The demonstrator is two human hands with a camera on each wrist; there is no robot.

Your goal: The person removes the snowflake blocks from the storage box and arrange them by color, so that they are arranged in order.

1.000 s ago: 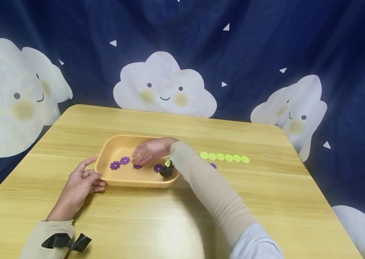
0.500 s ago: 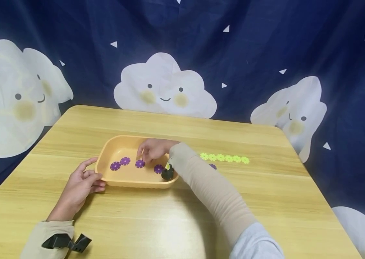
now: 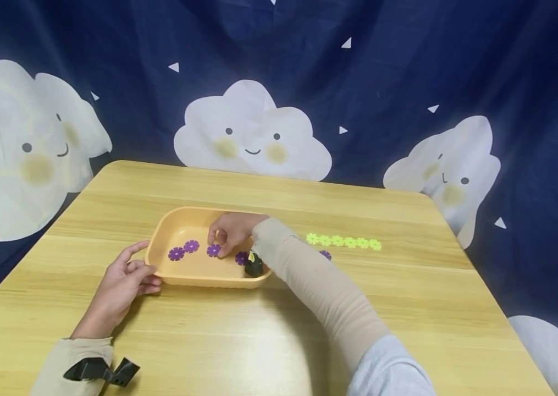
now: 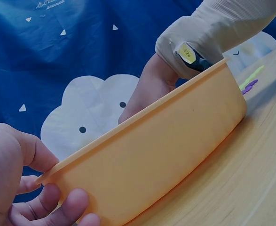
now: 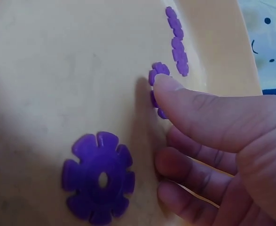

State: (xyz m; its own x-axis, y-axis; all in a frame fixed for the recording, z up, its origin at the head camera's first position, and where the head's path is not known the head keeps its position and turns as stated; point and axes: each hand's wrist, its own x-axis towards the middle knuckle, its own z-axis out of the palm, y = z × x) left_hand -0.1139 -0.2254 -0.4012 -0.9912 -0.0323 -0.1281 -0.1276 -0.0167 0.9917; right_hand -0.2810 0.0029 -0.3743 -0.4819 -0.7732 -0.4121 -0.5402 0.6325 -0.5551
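A yellow-orange plastic basin (image 3: pixel 209 283) stands on the wooden table. My left hand (image 3: pixel 122 283) grips its left end, thumb at the rim and fingers below, as the left wrist view also shows. Inside the basin, my right hand (image 3: pixel 234 228) pinches a purple flower-shaped snowflake disc (image 3: pixel 213 251) between thumb and finger; the thumb covers part of it in the right wrist view. Two more purple discs (image 3: pixel 176 253) lie to its left. Another purple disc (image 5: pixel 83 181), notched round its edge with a hole in the middle, lies flat near the right hand.
Right of the basin, a row of several yellow-green snowflake discs (image 3: pixel 338 241) lies on the table (image 3: pixel 239 330). A purple disc (image 3: pixel 325 255) is just in front of that row, partly behind the right sleeve (image 3: pixel 323 286). A blue cloud-print curtain (image 3: pixel 368 71) hangs behind the table.
My right hand has shifted slightly right within the basin, and its thumb and finger have come round the purple disc. The left hand and basin stay in place.
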